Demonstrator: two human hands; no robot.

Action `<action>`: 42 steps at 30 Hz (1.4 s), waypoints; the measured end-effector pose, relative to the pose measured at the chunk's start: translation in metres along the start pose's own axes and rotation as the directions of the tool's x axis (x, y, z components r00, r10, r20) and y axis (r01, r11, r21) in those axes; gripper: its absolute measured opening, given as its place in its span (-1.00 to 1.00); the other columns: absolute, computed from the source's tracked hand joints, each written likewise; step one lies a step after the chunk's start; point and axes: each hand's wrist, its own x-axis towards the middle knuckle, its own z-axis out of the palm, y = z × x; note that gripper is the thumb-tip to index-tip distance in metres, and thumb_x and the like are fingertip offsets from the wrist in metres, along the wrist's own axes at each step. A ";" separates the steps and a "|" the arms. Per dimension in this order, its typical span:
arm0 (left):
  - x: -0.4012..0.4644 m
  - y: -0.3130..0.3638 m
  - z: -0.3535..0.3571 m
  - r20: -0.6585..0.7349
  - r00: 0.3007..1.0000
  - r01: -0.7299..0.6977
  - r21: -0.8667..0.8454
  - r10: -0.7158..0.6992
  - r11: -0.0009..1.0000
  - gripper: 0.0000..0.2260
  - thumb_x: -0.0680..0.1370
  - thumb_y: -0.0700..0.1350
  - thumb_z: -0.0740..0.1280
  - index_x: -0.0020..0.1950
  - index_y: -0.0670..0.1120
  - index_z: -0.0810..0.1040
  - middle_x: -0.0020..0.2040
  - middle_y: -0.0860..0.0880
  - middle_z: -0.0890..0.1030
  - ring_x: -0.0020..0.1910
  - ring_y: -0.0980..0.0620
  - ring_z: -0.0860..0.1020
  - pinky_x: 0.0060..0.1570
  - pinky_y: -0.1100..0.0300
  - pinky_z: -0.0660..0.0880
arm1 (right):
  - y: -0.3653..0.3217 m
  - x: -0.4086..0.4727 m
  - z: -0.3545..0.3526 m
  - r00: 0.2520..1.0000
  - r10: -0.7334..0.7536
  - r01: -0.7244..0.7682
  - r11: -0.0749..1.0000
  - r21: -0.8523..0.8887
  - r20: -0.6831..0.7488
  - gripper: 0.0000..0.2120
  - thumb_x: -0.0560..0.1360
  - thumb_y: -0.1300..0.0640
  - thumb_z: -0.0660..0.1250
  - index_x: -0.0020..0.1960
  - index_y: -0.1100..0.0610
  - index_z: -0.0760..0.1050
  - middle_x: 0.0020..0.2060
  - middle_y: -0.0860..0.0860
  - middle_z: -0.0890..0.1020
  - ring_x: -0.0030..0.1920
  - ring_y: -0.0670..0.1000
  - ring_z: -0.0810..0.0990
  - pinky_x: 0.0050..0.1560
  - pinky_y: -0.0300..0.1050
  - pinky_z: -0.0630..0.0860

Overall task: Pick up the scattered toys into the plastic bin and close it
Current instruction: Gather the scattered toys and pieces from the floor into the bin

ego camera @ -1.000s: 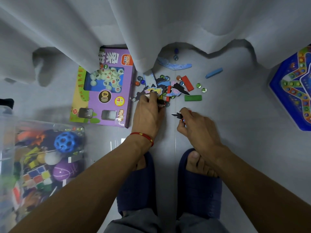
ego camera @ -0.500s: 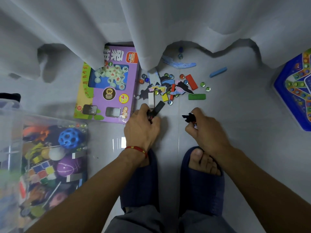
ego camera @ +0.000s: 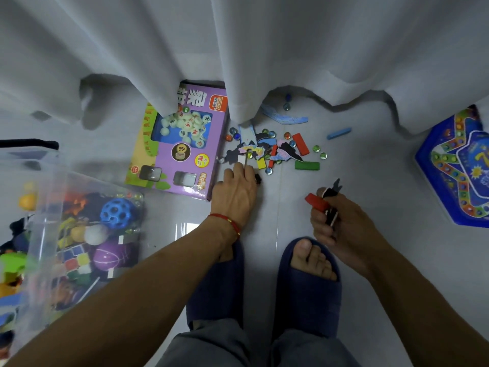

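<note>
A scatter of small toys [ego camera: 275, 152] lies on the floor under the curtain: marbles, flat puzzle pieces, a red block [ego camera: 300, 143], a green block [ego camera: 307, 165] and a yellow block [ego camera: 261, 163]. My left hand [ego camera: 235, 194] reaches into the pile's near edge. Its fingertips touch a white piece [ego camera: 241, 159], and a dark piece [ego camera: 258, 178] sticks out at its thumb side. My right hand [ego camera: 336, 223] is raised off the floor, gripping a red block [ego camera: 316, 202] and black puzzle pieces [ego camera: 334, 189]. The clear plastic bin [ego camera: 39, 229] stands open at the left, holding several toys.
A purple chess box [ego camera: 185, 149] lies left of the pile, partly under the white curtain [ego camera: 238, 62]. A blue stick [ego camera: 338, 133] and a blue curved piece [ego camera: 287, 118] lie farther back. A blue board game [ego camera: 457, 168] sits at the right. My slippered feet [ego camera: 264, 287] stand below my hands.
My left hand has gone forward again to the pile's edge. My right hand has lifted and drawn back to the right, and a red block now shows in its grip with the black pieces.
</note>
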 end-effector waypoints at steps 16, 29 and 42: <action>-0.259 -0.159 -0.196 0.365 0.806 0.144 -0.885 -0.466 -0.443 -0.94 0.65 -0.20 0.22 0.09 -0.18 0.42 -0.21 -0.16 0.52 -0.44 -0.03 0.43 -0.53 0.23 0.32 | -0.096 -0.104 0.339 0.747 0.510 0.337 0.264 -0.904 0.427 -0.77 0.47 0.05 0.33 -0.16 0.24 0.47 -0.49 0.16 0.46 -0.63 0.01 0.31 -0.60 -0.25 0.28; -0.390 -0.213 -0.177 0.662 0.519 0.340 -0.740 -0.540 -0.580 -0.92 0.49 -0.21 0.22 -0.08 -0.10 0.50 -0.36 -0.03 0.54 -0.48 0.05 0.53 -0.30 0.16 0.45 | 0.080 -0.135 0.465 0.782 0.604 0.094 0.128 -0.987 0.153 -0.64 0.53 0.07 0.40 0.26 0.17 0.44 0.22 0.25 0.50 0.13 0.19 0.60 0.17 0.18 0.59; -0.242 -0.129 -0.197 0.326 0.761 0.240 -0.945 -0.561 -0.223 -0.86 0.52 -0.24 0.30 -0.01 -0.05 0.59 -0.16 -0.04 0.57 -0.25 0.01 0.48 -0.20 0.08 0.49 | -0.117 -0.099 0.276 0.998 0.032 0.057 0.110 -0.992 0.061 -0.75 0.56 0.02 0.36 0.09 0.19 0.58 -0.02 0.16 0.69 -0.12 0.08 0.70 -0.12 -0.02 0.66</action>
